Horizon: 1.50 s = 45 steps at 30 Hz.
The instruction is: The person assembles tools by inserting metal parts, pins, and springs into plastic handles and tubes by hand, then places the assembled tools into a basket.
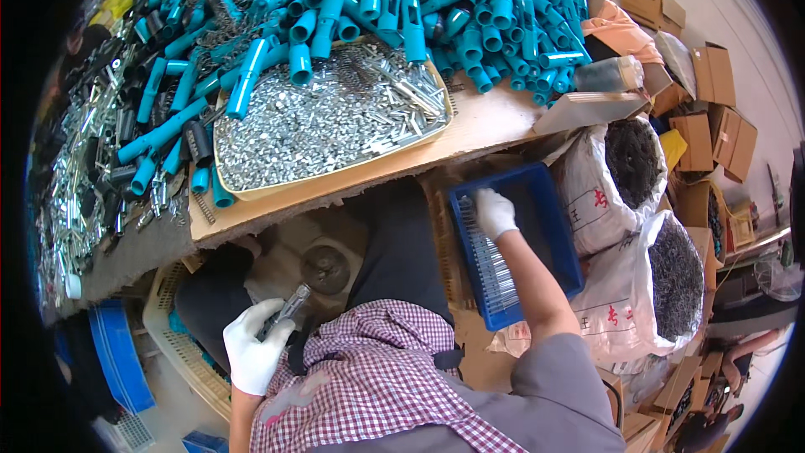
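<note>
My left hand [251, 351], in a white glove, is closed around a short silver metal cylinder [291, 305] above my lap. Its upper end sticks out past my thumb and fingers. My right hand [495, 212], gloved too, reaches into a blue plastic bin [568, 239] at the right. The fingers there are bent together and point down at the far end of a row of silver metal rods [491, 273] lying side by side along the bin's left side. Whatever those fingertips hold is hidden by the hand.
Ahead, a tray [335, 134] of small metal parts sits on the bench, with piled teal tubes [503, 13] around it. Loose metal parts [71, 176] cover the left. White sacks [595, 180] of dark pieces stand right of the bin; cardboard boxes [713, 67] lie beyond.
</note>
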Each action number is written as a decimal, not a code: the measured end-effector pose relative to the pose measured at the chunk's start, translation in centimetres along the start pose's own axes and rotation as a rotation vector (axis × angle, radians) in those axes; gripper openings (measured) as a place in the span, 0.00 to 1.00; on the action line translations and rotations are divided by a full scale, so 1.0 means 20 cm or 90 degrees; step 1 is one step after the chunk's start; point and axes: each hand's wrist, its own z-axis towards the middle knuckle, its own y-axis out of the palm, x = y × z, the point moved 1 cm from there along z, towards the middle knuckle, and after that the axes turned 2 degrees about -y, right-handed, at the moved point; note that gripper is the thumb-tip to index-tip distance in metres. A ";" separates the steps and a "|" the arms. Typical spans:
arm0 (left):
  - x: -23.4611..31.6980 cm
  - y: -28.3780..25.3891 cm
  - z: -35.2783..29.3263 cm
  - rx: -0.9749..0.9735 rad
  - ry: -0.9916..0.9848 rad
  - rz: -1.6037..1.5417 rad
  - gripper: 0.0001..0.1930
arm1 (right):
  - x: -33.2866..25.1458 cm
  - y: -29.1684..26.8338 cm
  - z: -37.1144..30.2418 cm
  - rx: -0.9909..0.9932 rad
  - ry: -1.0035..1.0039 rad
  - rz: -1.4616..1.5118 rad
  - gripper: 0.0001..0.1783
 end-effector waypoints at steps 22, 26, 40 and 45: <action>-0.04 -0.23 -0.14 0.210 -0.072 -0.307 0.23 | -1.67 -1.06 -0.60 -0.564 -0.235 1.091 0.16; -0.03 -0.27 -0.17 0.227 -0.039 -0.327 0.23 | -1.73 -1.12 -0.61 -0.530 -0.242 1.045 0.15; -0.05 -0.30 -0.15 0.237 -0.069 -0.378 0.19 | -1.77 -1.14 -0.60 -0.563 -0.246 1.030 0.14; -0.09 -0.30 -0.10 0.238 -0.088 -0.407 0.18 | -1.79 -1.12 -0.55 -0.595 -0.236 1.022 0.15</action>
